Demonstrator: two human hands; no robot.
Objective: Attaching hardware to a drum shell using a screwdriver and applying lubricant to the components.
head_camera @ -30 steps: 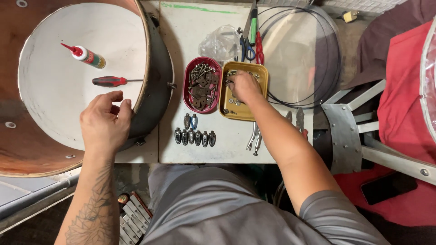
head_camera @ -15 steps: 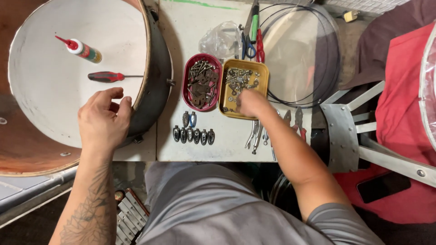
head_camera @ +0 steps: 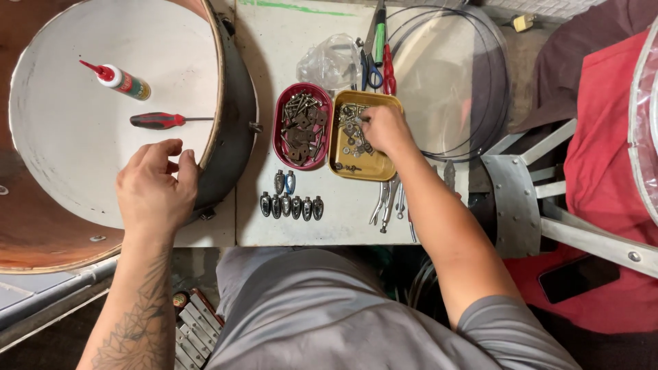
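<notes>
My left hand [head_camera: 157,188] curls over the near rim of a large drum [head_camera: 233,137] lying flat on the left, gripping its edge. Inside the drum, on the white head, lie a small glue bottle with a red tip [head_camera: 120,80] and a red-handled screwdriver [head_camera: 161,120]. My right hand [head_camera: 384,130] reaches into a yellow tray [head_camera: 363,170] of small metal washers and screws. Its fingertips are pinched on a small piece at the tray's far left part. A red oval tray [head_camera: 279,130] full of screws and brackets stands right beside it.
A row of several chrome lugs [head_camera: 291,205] lies on the white table [head_camera: 274,41] near its front edge. Pliers [head_camera: 387,202], scissors [head_camera: 370,72], a crumpled plastic bag [head_camera: 329,62] and a clear drumhead with hoop [head_camera: 445,75] are to the right. A metal stand [head_camera: 521,199] and red cloth [head_camera: 603,171] sit beyond.
My right hand has shifted within the yellow tray, fingertips now toward its far left part. My left hand has stayed on the drum rim.
</notes>
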